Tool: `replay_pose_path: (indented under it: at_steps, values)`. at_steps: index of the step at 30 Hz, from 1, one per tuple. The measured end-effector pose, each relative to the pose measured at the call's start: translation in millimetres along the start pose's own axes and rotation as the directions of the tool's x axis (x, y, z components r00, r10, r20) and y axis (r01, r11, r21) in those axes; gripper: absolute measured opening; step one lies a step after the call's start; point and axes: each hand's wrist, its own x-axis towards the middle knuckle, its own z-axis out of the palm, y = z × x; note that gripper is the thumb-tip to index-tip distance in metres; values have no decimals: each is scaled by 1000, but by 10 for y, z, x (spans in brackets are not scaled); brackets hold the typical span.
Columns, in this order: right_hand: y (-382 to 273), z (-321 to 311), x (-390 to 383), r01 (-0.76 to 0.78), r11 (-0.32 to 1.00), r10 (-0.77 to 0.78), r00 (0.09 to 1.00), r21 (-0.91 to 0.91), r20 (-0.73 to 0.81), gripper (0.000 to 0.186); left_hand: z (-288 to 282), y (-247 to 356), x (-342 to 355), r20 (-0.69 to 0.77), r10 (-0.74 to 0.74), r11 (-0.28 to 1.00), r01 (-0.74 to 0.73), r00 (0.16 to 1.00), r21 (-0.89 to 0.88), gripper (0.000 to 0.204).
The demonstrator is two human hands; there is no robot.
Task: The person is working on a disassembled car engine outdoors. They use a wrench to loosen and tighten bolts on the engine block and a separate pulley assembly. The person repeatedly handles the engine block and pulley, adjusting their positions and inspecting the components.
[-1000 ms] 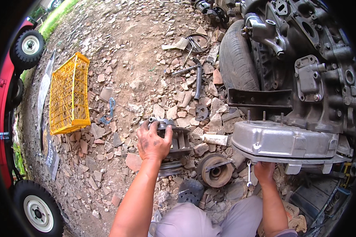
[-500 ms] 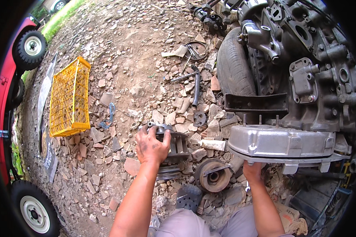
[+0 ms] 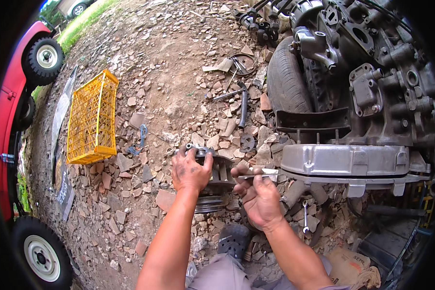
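Yellow plastic crate [image 3: 93,118] on rubble-strewn dirt, red vehicle [image 3: 7,121] at left, black tyre [image 3: 286,79] against an engine block [image 3: 372,82], loose spanner [image 3: 305,218]

A bright yellow lattice crate [image 3: 93,118] lies far left beside a red vehicle [image 3: 7,121]. My grease-blackened fingers [image 3: 192,159] grip a dull grey metal part [image 3: 216,176]; reddish-brown rubble ground [image 3: 169,63].

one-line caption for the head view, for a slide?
Left hand grips a metal pulley part on rubble; right hand holds a thin tool beside an engine.
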Motion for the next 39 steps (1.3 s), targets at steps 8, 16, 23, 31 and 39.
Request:
replay_pose_path:
  at_steps: [8, 16, 23, 31, 39]
  values:
    - [-572, 12, -586, -312, 676, 202, 950, 667, 240, 15, -99, 43, -5, 82, -67, 997, 69, 994, -21, 59]
    - [-852, -382, -924, -427, 882, 415, 904, 200, 100, 24, -72, -6, -10, 88, -68, 998, 69, 994, -10, 59]
    - [-1195, -764, -869, 94, -123, -285, 950, -988, 126, 22, -92, 22, -9, 115, -89, 996, 91, 989, -12, 59]
    - [-1512, -539, -602, 297, -592, -273, 801, -750, 532, 22, -99, 29, -11, 114, -90, 996, 92, 989, -18, 59]
    - [-1331, -827, -388, 206, -511, -398, 804, -834, 443, 15, -78, 2, -5, 105, -75, 997, 79, 992, -28, 58]
